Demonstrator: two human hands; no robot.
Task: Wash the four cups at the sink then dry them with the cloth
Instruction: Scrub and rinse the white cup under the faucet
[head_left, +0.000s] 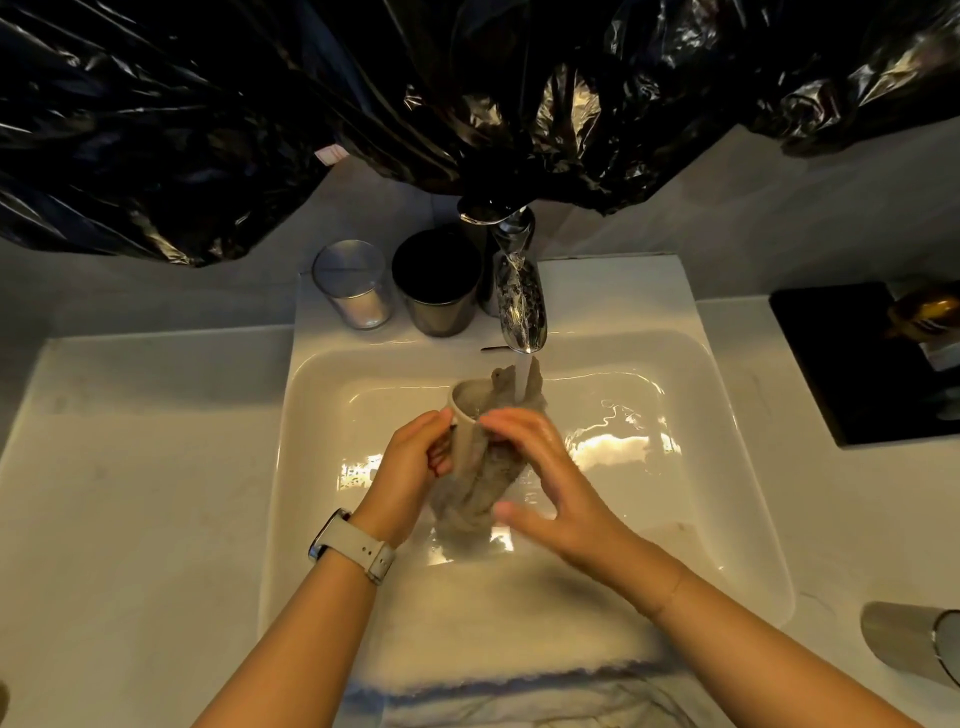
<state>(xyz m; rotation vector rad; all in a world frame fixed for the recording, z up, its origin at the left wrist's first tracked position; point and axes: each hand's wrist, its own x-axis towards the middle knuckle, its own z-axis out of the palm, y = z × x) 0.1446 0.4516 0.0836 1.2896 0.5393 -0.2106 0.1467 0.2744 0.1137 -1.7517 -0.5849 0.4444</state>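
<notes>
The left hand (410, 462) grips 1 beige cup (467, 421) under the running tap (519, 301); just right, the right hand (550, 488) pinches a wet cloth (478, 499) with curled fingers.

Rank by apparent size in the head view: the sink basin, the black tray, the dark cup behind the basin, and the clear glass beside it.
1. Sink basin
2. Black tray
3. Dark cup
4. Clear glass, only slightly smaller than the dark cup; nearly alike.
</notes>
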